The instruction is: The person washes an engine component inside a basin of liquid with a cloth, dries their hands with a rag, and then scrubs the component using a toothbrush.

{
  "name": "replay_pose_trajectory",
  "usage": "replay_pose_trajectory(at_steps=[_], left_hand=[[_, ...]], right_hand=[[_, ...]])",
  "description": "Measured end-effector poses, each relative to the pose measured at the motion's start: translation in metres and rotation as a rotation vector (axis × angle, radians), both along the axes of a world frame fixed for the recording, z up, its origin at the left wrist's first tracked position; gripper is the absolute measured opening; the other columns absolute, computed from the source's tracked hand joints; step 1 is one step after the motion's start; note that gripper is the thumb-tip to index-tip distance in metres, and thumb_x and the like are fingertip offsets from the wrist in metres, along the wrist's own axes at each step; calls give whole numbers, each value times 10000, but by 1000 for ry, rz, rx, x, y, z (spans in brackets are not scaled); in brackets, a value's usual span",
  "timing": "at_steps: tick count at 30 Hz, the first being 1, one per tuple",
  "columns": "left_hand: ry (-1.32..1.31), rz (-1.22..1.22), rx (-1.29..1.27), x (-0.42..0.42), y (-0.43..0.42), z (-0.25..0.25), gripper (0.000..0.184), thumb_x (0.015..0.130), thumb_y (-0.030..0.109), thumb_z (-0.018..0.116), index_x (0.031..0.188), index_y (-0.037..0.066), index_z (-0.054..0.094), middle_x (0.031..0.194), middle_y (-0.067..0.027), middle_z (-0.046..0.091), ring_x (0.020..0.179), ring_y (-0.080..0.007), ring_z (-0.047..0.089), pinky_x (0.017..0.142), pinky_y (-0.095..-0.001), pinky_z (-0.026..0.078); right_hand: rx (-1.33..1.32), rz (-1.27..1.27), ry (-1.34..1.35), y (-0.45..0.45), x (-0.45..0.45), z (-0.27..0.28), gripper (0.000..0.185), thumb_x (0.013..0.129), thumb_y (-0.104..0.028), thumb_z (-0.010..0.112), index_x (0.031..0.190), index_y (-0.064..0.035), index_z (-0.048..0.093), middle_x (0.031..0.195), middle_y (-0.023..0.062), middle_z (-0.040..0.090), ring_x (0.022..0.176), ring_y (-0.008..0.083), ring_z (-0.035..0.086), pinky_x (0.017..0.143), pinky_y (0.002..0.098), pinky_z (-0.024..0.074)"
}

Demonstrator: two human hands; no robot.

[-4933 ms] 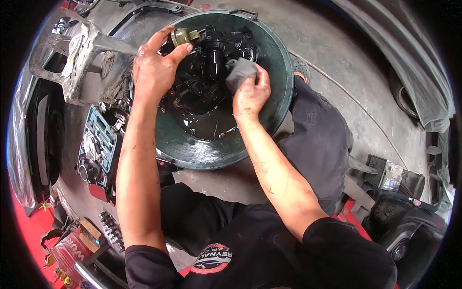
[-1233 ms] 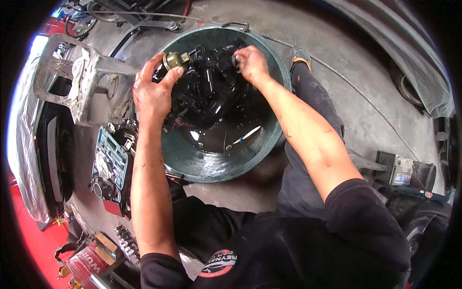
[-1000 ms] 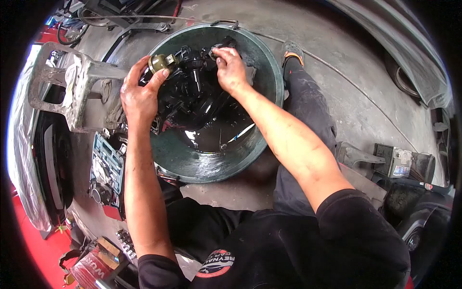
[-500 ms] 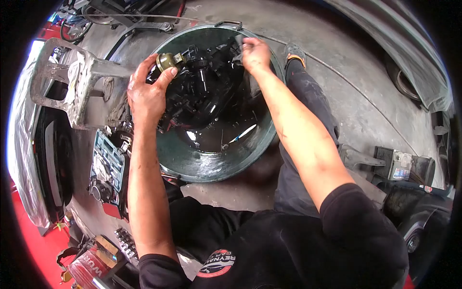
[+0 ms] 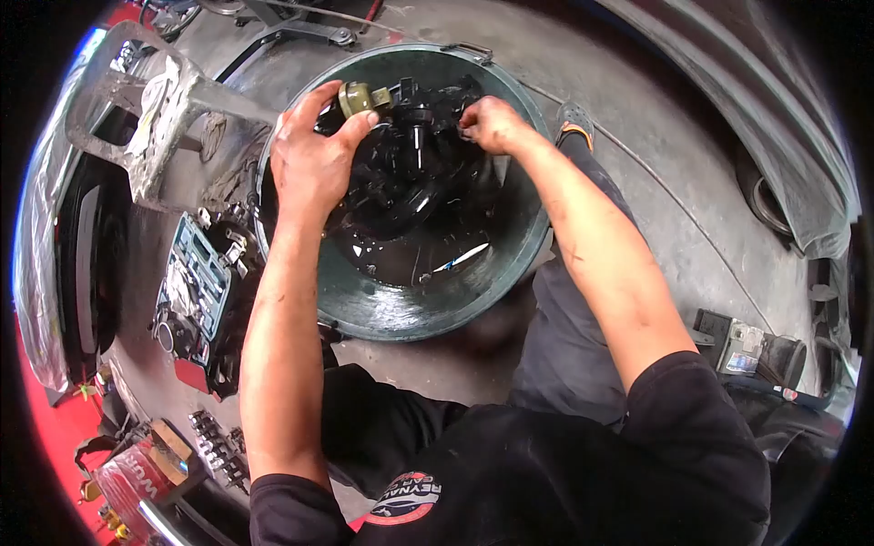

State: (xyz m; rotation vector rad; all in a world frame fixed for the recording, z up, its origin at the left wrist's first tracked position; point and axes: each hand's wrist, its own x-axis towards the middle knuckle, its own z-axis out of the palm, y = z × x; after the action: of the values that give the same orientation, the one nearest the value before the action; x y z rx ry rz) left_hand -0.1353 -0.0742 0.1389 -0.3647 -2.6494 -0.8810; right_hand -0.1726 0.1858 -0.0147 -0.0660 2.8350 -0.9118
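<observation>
My left hand (image 5: 314,155) grips an olive-gold round part (image 5: 360,100) with a squarish block at one end, thumb and fingers on either side. It is held against a jumble of black, wet-looking mechanical parts (image 5: 401,191) in a large dark green tub (image 5: 410,318). Across from it, my right hand (image 5: 496,126) has its fingers curled together at the right side of the black parts. What those fingers hold, if anything, is too dark to make out. Dark liquid (image 5: 391,264) covers the tub's bottom, where a slim white-and-blue object (image 5: 462,257) lies.
A dirty plastic stool (image 5: 173,109) stands left of the tub. An open tool case (image 5: 196,287) lies below it, near a metal shaft with lobes (image 5: 217,446). My shoe (image 5: 574,123) is by the tub's right rim, and a cable (image 5: 665,187) crosses the floor.
The view has shifted, so the tub sits slightly further right. My right hand has come down and inward over the black parts; the grey cloth-like piece at its fingers no longer shows. My left hand keeps its grip.
</observation>
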Motion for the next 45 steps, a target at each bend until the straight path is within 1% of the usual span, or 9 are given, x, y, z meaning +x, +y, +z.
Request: replay_pose_trajectory(at_steps=[6,9,16,22,29,38,41,43,45], left_hand=[[-17,32,-20,2,0,1,544,763,377,813,1228,131,673,1172,-145,686,1131,-314,617,981,-401,466],[-21,42,-27,-1,-1,-2,554,760,400,812,1230,143,670,1176,-132,683,1137,-312,607,982,-409,463],[-11,50,-40,-2,-2,-6,558,756,420,800,1236,166,672,1184,-158,652,1151,-325,602,985,-432,471],[-35,46,-26,-2,-4,-5,571,751,418,794,1251,174,668,1211,-188,626,1167,-338,595,1000,-442,468],[-7,58,-28,-1,-3,-6,560,765,433,805,1240,168,672,1202,-145,662,1167,-323,597,1010,-423,450],[4,41,-12,-4,-3,-9,572,752,433,813,1239,171,672,1194,-158,653,1163,-319,600,999,-425,465],[0,39,-10,-4,-5,-10,571,748,437,806,1243,184,673,1186,-179,637,1151,-333,602,990,-443,474],[-20,52,-5,-2,-5,-6,576,749,443,800,1243,175,673,1180,-184,638,1150,-341,601,992,-448,472],[-52,71,-17,-1,-7,-2,570,752,435,793,1243,171,673,1185,-179,641,1154,-338,598,996,-452,467]], right_hand=[[-263,-435,461,-6,-7,-12,173,830,-124,661,970,-58,738,1006,142,698,970,315,660,892,399,518],[3,-247,673,-15,-10,-36,168,851,-86,621,986,-37,710,1048,137,665,1019,346,613,927,415,492],[189,-34,570,-5,0,-33,207,795,-9,605,983,-41,687,1092,115,652,1037,360,584,933,434,486],[111,234,569,22,-2,-24,282,793,-4,601,1046,-89,693,1128,55,667,1046,320,576,953,408,489],[251,281,581,26,-13,-16,278,832,-42,577,1063,-136,700,1120,4,664,1047,284,582,966,384,488],[440,145,593,18,-15,-16,204,832,-111,608,998,-127,726,995,101,677,948,315,638,878,425,502],[672,79,495,42,-31,-29,253,795,-136,667,1032,-188,738,1068,141,675,1058,323,643,927,435,493],[601,-94,231,66,-20,-16,265,802,-136,672,1058,-164,735,1087,153,673,1064,334,645,925,449,504],[310,-115,241,66,-15,-9,253,847,-132,648,1087,-98,718,1071,162,672,1045,337,648,898,445,511]])
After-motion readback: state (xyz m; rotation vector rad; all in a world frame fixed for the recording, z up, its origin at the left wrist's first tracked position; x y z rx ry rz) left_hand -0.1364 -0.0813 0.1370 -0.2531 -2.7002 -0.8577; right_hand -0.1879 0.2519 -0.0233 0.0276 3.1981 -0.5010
